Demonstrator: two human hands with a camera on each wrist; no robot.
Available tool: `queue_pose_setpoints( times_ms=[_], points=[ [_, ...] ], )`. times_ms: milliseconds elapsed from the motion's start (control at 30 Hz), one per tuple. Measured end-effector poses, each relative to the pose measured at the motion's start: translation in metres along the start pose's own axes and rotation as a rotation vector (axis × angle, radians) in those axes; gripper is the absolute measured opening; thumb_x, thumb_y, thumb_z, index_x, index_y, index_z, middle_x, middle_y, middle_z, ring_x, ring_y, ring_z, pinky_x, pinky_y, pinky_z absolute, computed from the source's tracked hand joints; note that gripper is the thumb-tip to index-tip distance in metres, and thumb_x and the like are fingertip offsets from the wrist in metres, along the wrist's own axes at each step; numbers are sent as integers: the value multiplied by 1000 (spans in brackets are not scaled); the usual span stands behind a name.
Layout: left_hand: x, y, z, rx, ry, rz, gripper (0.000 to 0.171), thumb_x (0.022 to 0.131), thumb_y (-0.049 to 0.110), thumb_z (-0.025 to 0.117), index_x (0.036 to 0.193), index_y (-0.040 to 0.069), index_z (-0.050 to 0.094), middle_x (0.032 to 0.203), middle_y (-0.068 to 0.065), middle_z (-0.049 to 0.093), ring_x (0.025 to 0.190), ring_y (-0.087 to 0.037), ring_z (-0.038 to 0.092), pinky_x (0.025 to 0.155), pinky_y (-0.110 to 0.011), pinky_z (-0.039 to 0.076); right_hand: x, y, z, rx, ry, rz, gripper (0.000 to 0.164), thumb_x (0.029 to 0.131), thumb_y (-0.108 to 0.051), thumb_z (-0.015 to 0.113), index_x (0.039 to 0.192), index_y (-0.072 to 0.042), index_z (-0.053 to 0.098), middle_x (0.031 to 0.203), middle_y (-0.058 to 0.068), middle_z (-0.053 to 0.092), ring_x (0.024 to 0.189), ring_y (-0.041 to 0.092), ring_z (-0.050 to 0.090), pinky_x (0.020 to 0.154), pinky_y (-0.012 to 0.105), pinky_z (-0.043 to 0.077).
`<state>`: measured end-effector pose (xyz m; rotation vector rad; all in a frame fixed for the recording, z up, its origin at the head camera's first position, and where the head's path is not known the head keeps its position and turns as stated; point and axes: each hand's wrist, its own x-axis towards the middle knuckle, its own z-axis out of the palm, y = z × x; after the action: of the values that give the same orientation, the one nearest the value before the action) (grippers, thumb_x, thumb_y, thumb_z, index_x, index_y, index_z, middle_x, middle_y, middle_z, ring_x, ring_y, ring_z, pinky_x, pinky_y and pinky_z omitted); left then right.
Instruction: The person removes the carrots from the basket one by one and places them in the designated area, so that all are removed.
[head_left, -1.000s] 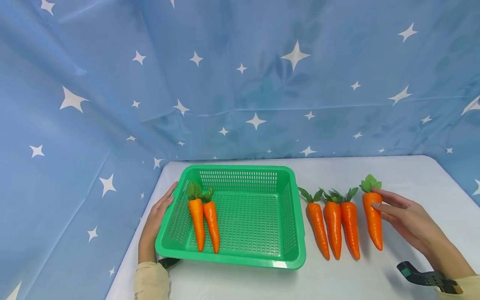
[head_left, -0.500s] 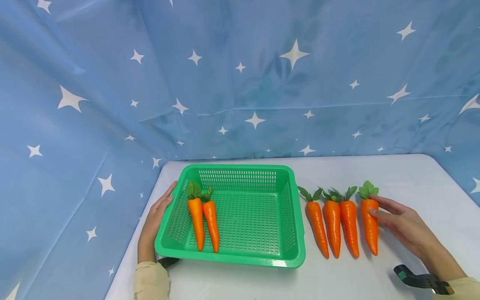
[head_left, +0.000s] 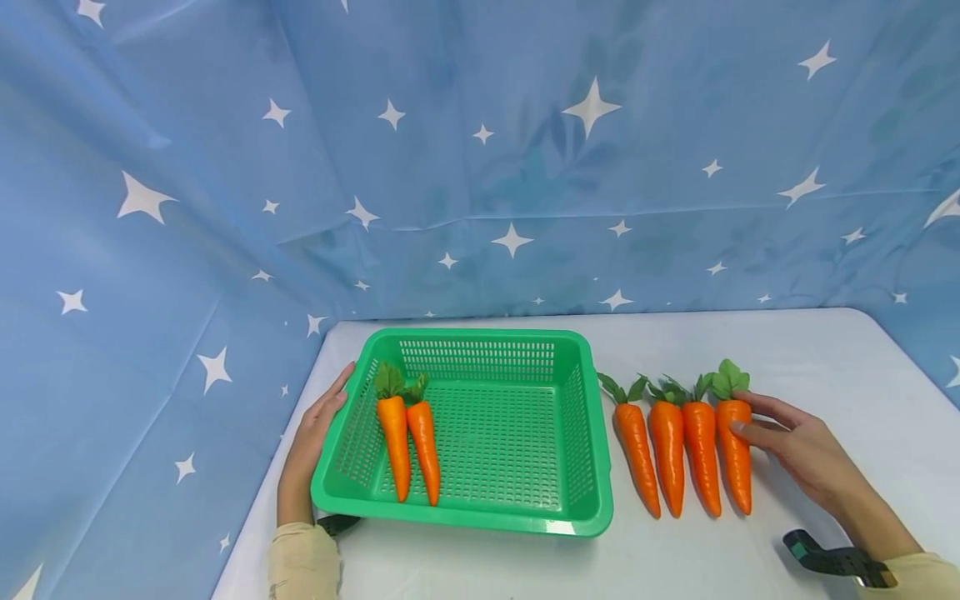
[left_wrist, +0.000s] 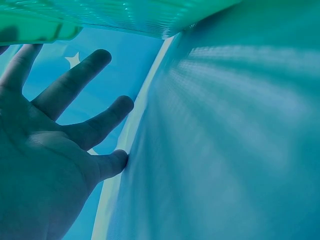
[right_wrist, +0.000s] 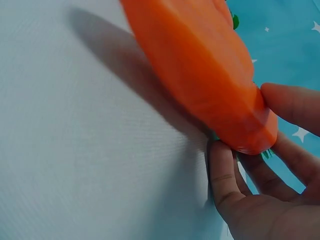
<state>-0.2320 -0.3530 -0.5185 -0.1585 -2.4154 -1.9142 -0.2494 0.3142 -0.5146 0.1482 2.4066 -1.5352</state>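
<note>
At the right end of a row, my right hand (head_left: pixel 808 457) pinches a carrot (head_left: pixel 734 462) near its leafy top, thumb on one side and fingers on the other. In the right wrist view this carrot (right_wrist: pixel 200 65) lies close over the white surface, its shadow beside it. Three more carrots lie just left of it, among them a middle one (head_left: pixel 667 454), tips toward me. My left hand (head_left: pixel 311 433) rests along the left side of a green plastic basket (head_left: pixel 480 335). Its fingers (left_wrist: pixel 75 82) look straight and spread under the basket rim in the left wrist view.
Inside the basket, two carrots (head_left: pixel 393 442) lie side by side at the left. Everything stands on a white-covered table (head_left: pixel 450 571). A blue star-patterned cloth (head_left: pixel 465 167) hangs behind and along the left.
My right hand has brought its carrot left and down, from slightly apart to lying against the row. My left hand and the basket have stayed put.
</note>
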Motion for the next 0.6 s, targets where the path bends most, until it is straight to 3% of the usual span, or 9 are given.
queue_pose_setpoints(
  times_ms=[33, 133, 333, 600],
  points=[
    [0, 0, 0, -1, 1, -1, 52, 119, 35, 36, 170, 24, 34, 176, 4, 25, 162, -19, 16, 113, -12, 28, 0, 0, 0, 0, 5, 1, 79, 110, -32, 64, 165, 9, 23, 167, 40, 17, 146, 62, 24, 111, 77, 30],
    [0, 0, 0, -5, 2, -3, 52, 119, 36, 36, 170, 24, 35, 176, 5, 25, 162, -19, 17, 113, -12, 29, 1, 1, 2, -14, 18, -2, 79, 110, -31, 64, 165, 9, 24, 165, 41, 20, 144, 62, 26, 109, 81, 29],
    [0, 0, 1, -17, 4, -5, 53, 119, 36, 36, 170, 22, 34, 176, 3, 25, 162, -19, 17, 114, -13, 29, 2, 3, 5, -60, 33, -20, 77, 109, -30, 65, 163, 11, 28, 163, 41, 27, 140, 56, 34, 109, 78, 33],
    [-1, 1, 1, -11, 3, 0, 52, 119, 36, 37, 170, 23, 35, 176, 3, 25, 161, -19, 17, 113, -12, 29, 3, 5, 6, -52, 26, -30, 78, 110, -30, 64, 164, 11, 26, 164, 42, 25, 143, 59, 30, 109, 80, 30]
  ],
)
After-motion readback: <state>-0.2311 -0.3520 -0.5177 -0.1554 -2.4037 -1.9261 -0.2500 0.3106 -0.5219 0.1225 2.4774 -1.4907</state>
